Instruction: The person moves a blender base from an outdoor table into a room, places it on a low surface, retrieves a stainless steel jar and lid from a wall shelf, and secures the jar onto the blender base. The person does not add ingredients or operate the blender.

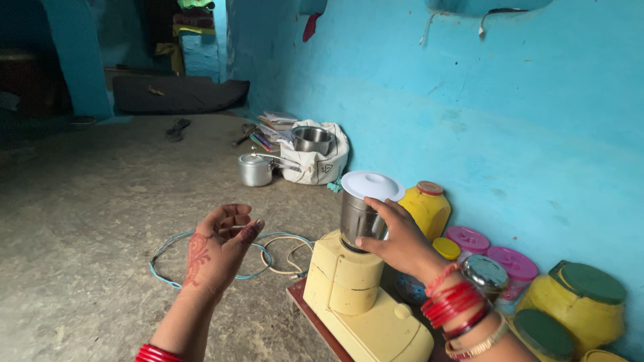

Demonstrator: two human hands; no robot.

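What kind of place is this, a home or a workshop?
Probably a simple home, with cooking done on the floor. A yellow mixer with a steel jar stands by the blue wall, plastic containers line it, and a steel pot sits further back.

Plenty of open floor out to the left, only a loop of blue and cream cable lying across it near the mixer base. Right side's cramped: yellow jars, pink-lidded tubs and green-lidded jars packed tight against the blue wall. Further back, a lidded pot and a cloth bag sit by the wall.
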